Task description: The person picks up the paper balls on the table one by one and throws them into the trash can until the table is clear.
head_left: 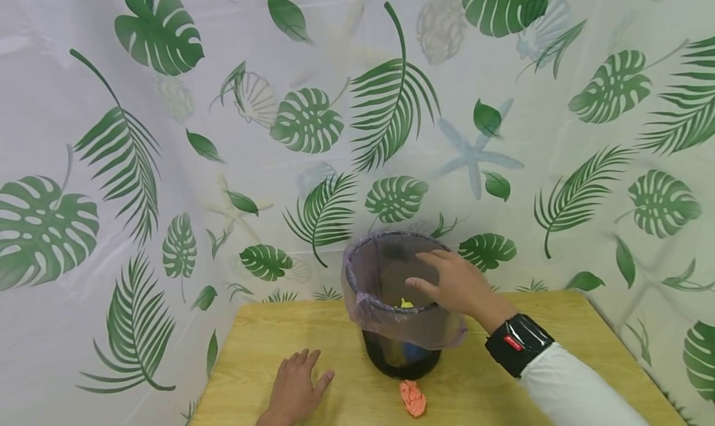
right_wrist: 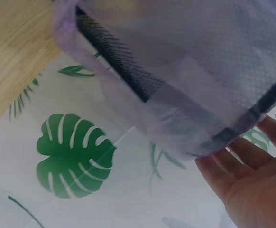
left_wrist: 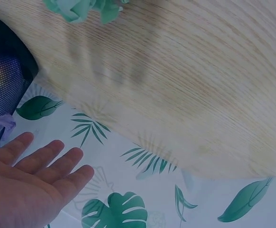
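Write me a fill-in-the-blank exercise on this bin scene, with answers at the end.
The liner over the black bin is ____ in color.
The scrap seen through its opening is ____.
The crumpled orange piece lies on the wooden ____.
In the head view, the hand at the bin's opening is the ____ one.
Missing words: purple; yellow; table; right.

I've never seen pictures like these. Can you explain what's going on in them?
There's no robot here, just a person's bare left hand and right hand. The big picture comes from a camera on the person's head; the others from cameras on each wrist. On the wooden table stands a bin lined with a purple bag. Inside is something yellow, and a crumpled orange piece lies in front. The left-wrist picture also shows a pale green piece. The left hand is over the table; the right hand is at the bin's top. Neither seems to hold anything.
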A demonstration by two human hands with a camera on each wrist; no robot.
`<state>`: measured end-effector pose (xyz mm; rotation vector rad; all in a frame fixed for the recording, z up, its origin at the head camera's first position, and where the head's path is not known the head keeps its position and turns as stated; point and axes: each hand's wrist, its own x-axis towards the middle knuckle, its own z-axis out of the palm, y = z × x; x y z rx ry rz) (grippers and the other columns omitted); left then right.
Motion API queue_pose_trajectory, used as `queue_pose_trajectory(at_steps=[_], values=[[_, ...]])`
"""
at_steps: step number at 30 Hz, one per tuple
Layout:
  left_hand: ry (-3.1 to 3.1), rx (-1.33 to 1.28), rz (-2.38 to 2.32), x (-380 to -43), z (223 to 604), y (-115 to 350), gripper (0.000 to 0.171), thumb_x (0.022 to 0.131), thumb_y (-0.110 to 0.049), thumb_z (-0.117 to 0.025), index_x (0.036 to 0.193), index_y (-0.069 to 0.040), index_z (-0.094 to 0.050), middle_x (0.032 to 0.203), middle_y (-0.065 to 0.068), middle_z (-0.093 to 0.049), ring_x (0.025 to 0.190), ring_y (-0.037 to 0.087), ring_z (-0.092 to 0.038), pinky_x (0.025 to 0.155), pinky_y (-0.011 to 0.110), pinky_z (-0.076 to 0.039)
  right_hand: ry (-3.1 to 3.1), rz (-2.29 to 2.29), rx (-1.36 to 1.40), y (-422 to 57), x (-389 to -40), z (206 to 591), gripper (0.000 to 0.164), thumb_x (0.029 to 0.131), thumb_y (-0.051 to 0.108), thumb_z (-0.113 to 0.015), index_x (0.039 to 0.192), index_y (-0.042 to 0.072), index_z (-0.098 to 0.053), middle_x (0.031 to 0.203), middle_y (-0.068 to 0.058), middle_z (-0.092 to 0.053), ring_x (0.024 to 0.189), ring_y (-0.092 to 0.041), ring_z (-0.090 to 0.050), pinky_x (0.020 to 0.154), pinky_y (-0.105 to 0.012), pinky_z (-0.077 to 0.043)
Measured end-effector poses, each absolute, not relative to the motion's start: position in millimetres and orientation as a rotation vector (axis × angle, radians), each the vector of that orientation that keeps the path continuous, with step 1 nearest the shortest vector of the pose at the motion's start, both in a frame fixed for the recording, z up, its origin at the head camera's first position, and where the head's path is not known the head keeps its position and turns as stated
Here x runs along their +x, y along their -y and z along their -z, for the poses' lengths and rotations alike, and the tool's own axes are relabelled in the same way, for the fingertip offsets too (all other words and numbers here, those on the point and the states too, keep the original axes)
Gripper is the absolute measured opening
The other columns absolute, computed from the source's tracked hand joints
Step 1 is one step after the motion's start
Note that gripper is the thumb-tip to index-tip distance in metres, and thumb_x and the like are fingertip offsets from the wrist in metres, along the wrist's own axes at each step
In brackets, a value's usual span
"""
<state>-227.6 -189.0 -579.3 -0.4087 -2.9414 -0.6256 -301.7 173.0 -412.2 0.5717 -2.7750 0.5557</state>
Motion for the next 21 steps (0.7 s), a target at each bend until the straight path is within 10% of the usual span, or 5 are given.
queue_pose_trajectory(at_steps=[21], values=[[2.973,-0.405,0.638,-223.6,582.1,194.9,0.066,0.101,-0.056,-0.057,0.137,0.000,-0.060,0.139,0.030,-0.057,0.128,0.054,-0.052,0.105,0.074,-0.036,2.585,-0.558,0.432,-250.8,-246.4,476.0,0.070,0.098,0.047,-0.068,0.145,-0.001,-0.052,0.143,-0.034,-0.050,0.126,-0.055,-0.050,0.098,-0.073,-0.041]])
